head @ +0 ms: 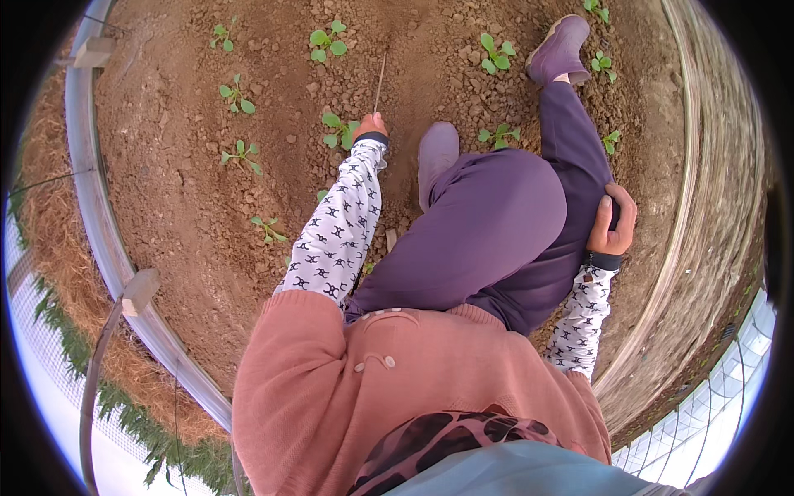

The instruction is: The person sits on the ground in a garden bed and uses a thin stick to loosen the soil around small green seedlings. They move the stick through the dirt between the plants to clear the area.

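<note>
My left hand [371,126] grips one end of a thin rod [381,80] that points away over the soil. Whether it is wood or metal is hard to tell. Just left of that hand grows a leafy seedling [335,129], close to my fingers. My right hand [613,222] rests on the trouser fabric [580,149] of my bent right leg, fingers curled around it near the knee. Both forearms wear white patterned sleeves [335,229] with dark cuffs. The tip of the rod lies at or just above the ground; which one is unclear.
More seedlings [327,41] stand in rows across the cloddy soil [186,155]. My purple shoes [437,155] are planted between them, one beside a seedling [496,53]. A pale plastic-like border [111,211] with wooden blocks [141,290] curves along the left; straw [68,235] lies beyond.
</note>
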A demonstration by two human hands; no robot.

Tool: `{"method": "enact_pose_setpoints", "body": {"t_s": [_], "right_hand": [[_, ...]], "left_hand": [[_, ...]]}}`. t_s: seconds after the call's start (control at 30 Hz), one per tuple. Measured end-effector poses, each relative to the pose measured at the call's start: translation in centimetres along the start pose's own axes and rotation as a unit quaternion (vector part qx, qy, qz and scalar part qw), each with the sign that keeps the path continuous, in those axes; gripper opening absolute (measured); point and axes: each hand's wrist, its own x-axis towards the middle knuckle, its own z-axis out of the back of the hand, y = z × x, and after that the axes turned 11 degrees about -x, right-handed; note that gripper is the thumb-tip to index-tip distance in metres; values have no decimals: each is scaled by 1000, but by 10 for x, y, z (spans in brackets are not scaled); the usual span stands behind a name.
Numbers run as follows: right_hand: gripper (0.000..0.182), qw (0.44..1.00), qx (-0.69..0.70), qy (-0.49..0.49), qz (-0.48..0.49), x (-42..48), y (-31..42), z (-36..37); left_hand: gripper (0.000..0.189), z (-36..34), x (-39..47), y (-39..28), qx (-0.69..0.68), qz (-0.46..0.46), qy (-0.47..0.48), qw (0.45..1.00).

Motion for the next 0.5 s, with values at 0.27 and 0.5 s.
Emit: {"method": "enact_pose_setpoints", "body": {"t_s": [0.27,0.5], "right_hand": [[16,999,27,-34,22,-15,-20,-5],[14,997,31,-56,35,-15,-14,-4]], "left_hand": [[35,-11,-130,95,45,20,20,999],[37,2,-188,128,-2,10,55,998]]}}
